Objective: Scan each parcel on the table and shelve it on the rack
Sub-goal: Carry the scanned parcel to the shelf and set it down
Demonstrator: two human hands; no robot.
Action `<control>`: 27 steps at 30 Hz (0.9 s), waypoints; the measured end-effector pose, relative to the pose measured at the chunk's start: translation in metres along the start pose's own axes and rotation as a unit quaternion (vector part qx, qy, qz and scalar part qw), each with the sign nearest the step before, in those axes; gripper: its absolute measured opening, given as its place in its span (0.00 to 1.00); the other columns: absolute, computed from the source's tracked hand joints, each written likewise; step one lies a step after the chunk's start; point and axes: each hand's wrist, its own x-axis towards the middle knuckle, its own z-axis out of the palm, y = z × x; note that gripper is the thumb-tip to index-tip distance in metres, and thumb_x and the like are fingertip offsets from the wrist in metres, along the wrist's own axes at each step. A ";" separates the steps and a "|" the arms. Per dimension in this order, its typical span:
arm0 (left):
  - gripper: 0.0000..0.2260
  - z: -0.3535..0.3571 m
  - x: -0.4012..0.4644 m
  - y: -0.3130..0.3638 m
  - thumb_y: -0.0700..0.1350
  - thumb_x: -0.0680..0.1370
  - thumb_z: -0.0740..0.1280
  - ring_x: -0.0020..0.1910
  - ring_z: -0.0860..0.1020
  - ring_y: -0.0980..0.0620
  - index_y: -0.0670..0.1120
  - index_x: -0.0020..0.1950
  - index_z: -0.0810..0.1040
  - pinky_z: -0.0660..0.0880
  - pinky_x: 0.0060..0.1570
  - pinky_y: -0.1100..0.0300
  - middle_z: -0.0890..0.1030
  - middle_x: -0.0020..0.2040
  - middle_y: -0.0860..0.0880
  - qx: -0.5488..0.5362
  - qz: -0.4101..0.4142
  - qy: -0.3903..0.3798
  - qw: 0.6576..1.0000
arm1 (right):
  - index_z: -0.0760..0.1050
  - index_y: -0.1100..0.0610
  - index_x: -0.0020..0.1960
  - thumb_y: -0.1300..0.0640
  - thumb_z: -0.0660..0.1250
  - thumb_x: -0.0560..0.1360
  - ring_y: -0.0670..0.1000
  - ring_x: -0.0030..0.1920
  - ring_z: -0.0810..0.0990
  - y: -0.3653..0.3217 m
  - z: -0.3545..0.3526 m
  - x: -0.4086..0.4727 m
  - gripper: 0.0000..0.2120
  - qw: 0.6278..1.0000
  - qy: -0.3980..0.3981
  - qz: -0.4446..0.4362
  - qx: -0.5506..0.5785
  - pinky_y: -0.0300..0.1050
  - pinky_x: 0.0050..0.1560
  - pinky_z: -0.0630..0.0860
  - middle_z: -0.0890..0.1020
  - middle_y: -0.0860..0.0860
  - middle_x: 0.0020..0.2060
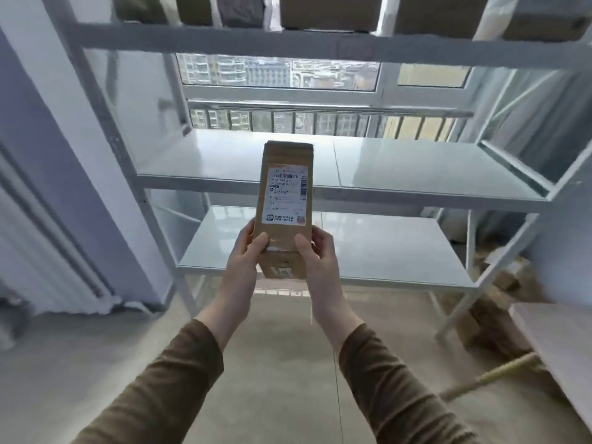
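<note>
- Brown cardboard parcel (286, 200), long and narrow, held up in front of me with its white shipping label (286, 195) facing the camera; barcode print on it too blurred to read.
- My left hand (245, 251) grips the parcel's lower left edge, thumb across the front face, fingers curled behind.
- My right hand (315, 251) grips the lower right edge the same way, thumb on the front, fingers wrapped around the side.
- Parcel is in the air, not touching any shelf; its far end lines up with the middle shelf (400, 165) of the white metal rack (105, 123), its near end with the lower shelf (384, 248).
- A small second sticker (283, 271) sits on the parcel's near end face.
- Top shelf carries a row of boxes (326, 11), brown and dark, only their undersides and lower parts showing.
- Both sleeves olive-brown, forearms stretched forward.
- Window (278, 72) behind the rack, buildings outside.
- Corner of a pale desk (557, 341) at the right edge; more brown cardboard (503, 274) on the floor beside the rack.
</note>
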 end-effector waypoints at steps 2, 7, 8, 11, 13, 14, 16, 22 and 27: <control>0.15 -0.025 0.029 0.008 0.47 0.85 0.62 0.59 0.82 0.55 0.55 0.71 0.75 0.77 0.54 0.62 0.85 0.59 0.55 -0.006 0.010 0.027 1.000 | 0.72 0.50 0.69 0.43 0.70 0.77 0.52 0.59 0.85 0.001 0.035 0.030 0.24 1.000 -0.020 0.000 0.003 0.52 0.57 0.84 0.83 0.51 0.60; 0.12 -0.079 0.118 0.026 0.52 0.85 0.61 0.55 0.82 0.59 0.56 0.67 0.78 0.77 0.48 0.69 0.86 0.55 0.57 -0.004 0.024 0.068 0.997 | 0.76 0.48 0.69 0.45 0.70 0.80 0.50 0.58 0.85 0.009 0.109 0.121 0.19 0.998 -0.062 -0.003 0.007 0.46 0.53 0.84 0.85 0.49 0.58; 0.12 -0.089 0.139 0.028 0.53 0.85 0.61 0.56 0.82 0.59 0.57 0.67 0.79 0.76 0.51 0.67 0.86 0.55 0.57 0.002 0.024 0.072 0.997 | 0.77 0.48 0.68 0.47 0.69 0.81 0.49 0.57 0.85 0.011 0.124 0.141 0.16 0.997 -0.072 -0.002 0.010 0.43 0.51 0.83 0.85 0.48 0.58; 0.14 -0.122 0.201 0.039 0.55 0.85 0.60 0.58 0.82 0.59 0.58 0.69 0.78 0.76 0.48 0.69 0.86 0.58 0.56 0.002 0.018 0.092 0.996 | 0.77 0.50 0.69 0.49 0.67 0.83 0.47 0.55 0.86 0.014 0.169 0.202 0.16 0.994 -0.102 0.020 0.024 0.39 0.47 0.82 0.86 0.48 0.57; 0.16 -0.143 0.240 0.050 0.55 0.86 0.59 0.56 0.82 0.60 0.57 0.71 0.77 0.77 0.43 0.73 0.86 0.58 0.56 0.018 0.028 0.101 0.994 | 0.77 0.51 0.70 0.48 0.67 0.83 0.45 0.53 0.86 0.015 0.201 0.239 0.17 0.992 -0.119 0.029 0.022 0.37 0.45 0.82 0.86 0.49 0.57; 0.16 -0.153 0.258 0.054 0.55 0.86 0.58 0.54 0.83 0.62 0.57 0.71 0.76 0.77 0.41 0.74 0.86 0.57 0.56 0.021 0.030 0.109 0.993 | 0.76 0.51 0.70 0.48 0.67 0.83 0.46 0.53 0.86 0.014 0.217 0.256 0.17 0.991 -0.129 0.030 0.020 0.38 0.45 0.82 0.86 0.49 0.57; 0.15 -0.171 0.292 0.062 0.53 0.87 0.57 0.47 0.84 0.65 0.55 0.71 0.76 0.77 0.37 0.73 0.86 0.54 0.55 0.014 0.030 0.116 0.993 | 0.77 0.50 0.69 0.47 0.66 0.83 0.47 0.53 0.87 0.016 0.245 0.287 0.16 0.989 -0.140 0.033 0.016 0.40 0.46 0.83 0.87 0.49 0.56; 0.16 -0.226 0.395 0.064 0.55 0.87 0.57 0.47 0.83 0.66 0.54 0.70 0.77 0.78 0.39 0.70 0.85 0.55 0.55 0.040 0.028 0.133 0.990 | 0.80 0.45 0.65 0.37 0.64 0.79 0.50 0.54 0.86 0.036 0.319 0.379 0.20 0.988 -0.144 0.029 -0.041 0.55 0.58 0.84 0.87 0.47 0.55; 0.16 -0.265 0.481 0.062 0.50 0.88 0.55 0.43 0.82 0.68 0.49 0.71 0.77 0.76 0.36 0.72 0.83 0.54 0.53 0.040 0.022 0.107 0.993 | 0.79 0.47 0.67 0.31 0.63 0.71 0.50 0.57 0.85 0.054 0.378 0.449 0.30 0.991 -0.095 0.043 -0.079 0.58 0.63 0.81 0.86 0.47 0.57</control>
